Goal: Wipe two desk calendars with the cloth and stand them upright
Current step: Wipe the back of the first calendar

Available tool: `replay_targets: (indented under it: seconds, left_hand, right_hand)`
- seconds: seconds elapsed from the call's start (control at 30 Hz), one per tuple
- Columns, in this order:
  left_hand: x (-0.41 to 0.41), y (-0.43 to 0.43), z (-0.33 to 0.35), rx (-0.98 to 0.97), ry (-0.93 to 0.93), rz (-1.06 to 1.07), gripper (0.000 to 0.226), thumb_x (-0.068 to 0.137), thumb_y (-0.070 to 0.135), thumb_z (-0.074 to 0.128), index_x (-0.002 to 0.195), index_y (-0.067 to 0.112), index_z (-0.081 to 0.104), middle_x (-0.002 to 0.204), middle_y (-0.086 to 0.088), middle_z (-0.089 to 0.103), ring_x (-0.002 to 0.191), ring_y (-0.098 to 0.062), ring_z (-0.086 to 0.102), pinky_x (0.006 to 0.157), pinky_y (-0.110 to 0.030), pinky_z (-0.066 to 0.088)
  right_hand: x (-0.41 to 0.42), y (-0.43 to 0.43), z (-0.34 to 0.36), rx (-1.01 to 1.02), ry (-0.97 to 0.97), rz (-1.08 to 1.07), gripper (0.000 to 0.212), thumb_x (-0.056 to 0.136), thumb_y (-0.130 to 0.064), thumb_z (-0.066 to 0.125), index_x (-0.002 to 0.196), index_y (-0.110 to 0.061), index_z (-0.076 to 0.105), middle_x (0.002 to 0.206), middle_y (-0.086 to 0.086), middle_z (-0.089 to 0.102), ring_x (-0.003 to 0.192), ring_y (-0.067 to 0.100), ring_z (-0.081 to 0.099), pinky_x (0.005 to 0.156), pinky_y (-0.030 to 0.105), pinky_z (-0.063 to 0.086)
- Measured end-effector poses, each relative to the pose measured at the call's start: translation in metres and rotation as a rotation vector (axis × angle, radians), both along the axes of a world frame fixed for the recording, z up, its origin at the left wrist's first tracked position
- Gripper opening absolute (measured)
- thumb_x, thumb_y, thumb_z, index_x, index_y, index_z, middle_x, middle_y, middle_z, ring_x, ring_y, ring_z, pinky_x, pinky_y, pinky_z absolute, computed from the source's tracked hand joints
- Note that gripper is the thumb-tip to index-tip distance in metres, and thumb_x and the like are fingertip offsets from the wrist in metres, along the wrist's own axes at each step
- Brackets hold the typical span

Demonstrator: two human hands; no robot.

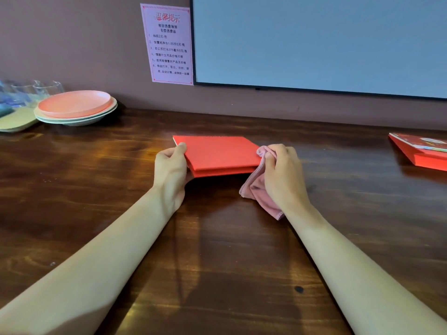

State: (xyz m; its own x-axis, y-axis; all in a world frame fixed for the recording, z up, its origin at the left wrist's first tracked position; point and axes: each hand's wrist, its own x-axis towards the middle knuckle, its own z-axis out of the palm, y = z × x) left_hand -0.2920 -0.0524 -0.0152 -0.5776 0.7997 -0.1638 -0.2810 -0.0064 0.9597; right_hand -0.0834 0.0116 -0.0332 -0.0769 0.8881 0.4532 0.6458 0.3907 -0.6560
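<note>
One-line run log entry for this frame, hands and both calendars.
left hand: grips red calendar | right hand: pink cloth at its right edge | second calendar: flat, far right | upright: none

Dark wooden desk (217,250), mauve wall (72,44), pink notice (167,43), grey screen (314,39)

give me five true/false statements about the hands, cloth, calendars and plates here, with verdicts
1. The left hand grips the left edge of the red calendar. True.
2. The pink cloth is in the left hand. False: the right hand holds it, at the calendar's right edge.
3. The calendar between the hands stands upright. False: it is folded flat, low over the wooden desk.
4. A second calendar lies flat at the far right. True.
5. The top plate of the plate stack is blue. False: it is pink.
</note>
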Motion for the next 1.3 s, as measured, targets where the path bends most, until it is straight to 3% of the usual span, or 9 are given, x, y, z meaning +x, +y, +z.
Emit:
replay_targets:
  seconds: [0.13, 0.2, 0.33, 0.47, 0.57, 0.77, 1.0, 1.17, 1.3]
  left_hand:
    - [0.003, 0.0, 0.0, 0.048, 0.084, 0.021, 0.027, 0.109, 0.04, 0.051, 0.12, 0.016, 0.049, 0.121, -0.013, 0.07, 0.106, -0.023, 0.075, 0.079, -0.037, 0.067]
    - [0.006, -0.001, 0.003, 0.092, 0.13, 0.007, 0.01, 0.107, 0.029, 0.05, 0.115, 0.023, 0.05, 0.128, -0.014, 0.066, 0.114, -0.024, 0.071, 0.08, -0.033, 0.064]
    - [0.004, -0.004, -0.001, 0.152, 0.073, -0.134, 0.039, 0.084, 0.019, 0.051, 0.122, 0.009, 0.054, 0.134, -0.022, 0.061, 0.125, -0.032, 0.063, 0.095, -0.039, 0.061]
    - [0.001, -0.002, -0.004, 0.184, 0.087, -0.163, 0.04, 0.078, 0.005, 0.062, 0.114, 0.01, 0.043, 0.109, -0.014, 0.059, 0.111, -0.026, 0.065, 0.1, -0.04, 0.061]
    - [0.001, 0.0, -0.006, 0.162, 0.138, -0.132, 0.034, 0.093, 0.008, 0.071, 0.12, 0.015, 0.051, 0.121, -0.012, 0.069, 0.117, -0.025, 0.071, 0.104, -0.04, 0.059]
    - [-0.004, 0.0, -0.006, 0.15, 0.356, -0.045, 0.029, 0.089, 0.047, 0.08, 0.112, 0.033, 0.068, 0.107, -0.004, 0.079, 0.1, -0.029, 0.079, 0.091, -0.051, 0.064]
    - [0.017, -0.007, -0.001, 0.144, 0.462, -0.098, 0.028, 0.108, 0.045, 0.056, 0.099, 0.022, 0.072, 0.101, -0.006, 0.078, 0.089, -0.02, 0.08, 0.065, -0.021, 0.06]
    - [0.028, -0.012, -0.004, 0.139, 0.62, -0.187, 0.036, 0.112, 0.039, 0.048, 0.085, 0.026, 0.068, 0.072, 0.014, 0.072, 0.069, 0.001, 0.069, 0.063, -0.019, 0.056]
    - [0.022, -0.01, -0.006, 0.157, 0.535, -0.194, 0.035, 0.113, 0.037, 0.048, 0.097, 0.015, 0.069, 0.084, -0.006, 0.075, 0.077, -0.011, 0.069, 0.069, -0.037, 0.062]
  right_hand:
    - [0.004, 0.001, -0.001, -0.074, 0.028, -0.024, 0.027, 0.11, -0.018, 0.042, 0.122, -0.017, 0.066, 0.12, 0.004, 0.055, 0.087, 0.004, 0.05, 0.07, 0.002, 0.038]
    - [0.004, 0.0, 0.0, -0.068, 0.036, -0.039, 0.026, 0.111, -0.02, 0.043, 0.123, -0.018, 0.065, 0.122, 0.003, 0.052, 0.087, 0.003, 0.051, 0.072, 0.007, 0.042]
    - [0.004, -0.003, -0.001, 0.009, 0.081, -0.094, 0.012, 0.107, -0.016, 0.048, 0.108, -0.018, 0.06, 0.118, 0.001, 0.048, 0.103, 0.02, 0.061, 0.086, 0.037, 0.056]
    - [0.005, -0.01, 0.006, 0.075, 0.158, -0.124, 0.008, 0.106, -0.012, 0.048, 0.101, -0.014, 0.053, 0.113, 0.003, 0.048, 0.087, 0.008, 0.057, 0.071, 0.023, 0.051]
    - [0.001, -0.014, 0.009, 0.128, 0.196, -0.111, 0.007, 0.104, -0.01, 0.046, 0.1, -0.014, 0.05, 0.111, 0.002, 0.049, 0.084, 0.004, 0.053, 0.066, 0.015, 0.043]
    - [-0.003, -0.017, 0.008, 0.293, 0.13, -0.125, 0.01, 0.102, -0.004, 0.05, 0.099, -0.013, 0.051, 0.108, 0.003, 0.051, 0.099, 0.021, 0.054, 0.073, 0.029, 0.045]
    - [-0.017, -0.038, 0.014, 0.496, 0.014, 0.2, 0.017, 0.097, 0.003, 0.059, 0.106, -0.011, 0.062, 0.112, 0.0, 0.057, 0.1, 0.017, 0.056, 0.065, 0.034, 0.055]
    - [-0.042, -0.044, 0.013, 0.499, -0.099, 0.375, 0.02, 0.102, -0.003, 0.062, 0.119, -0.003, 0.071, 0.118, 0.006, 0.068, 0.108, 0.022, 0.061, 0.094, 0.034, 0.052]
    - [-0.044, -0.042, 0.014, 0.519, -0.168, 0.475, 0.031, 0.101, -0.002, 0.064, 0.131, -0.002, 0.069, 0.127, 0.007, 0.068, 0.116, 0.022, 0.061, 0.103, 0.028, 0.049]
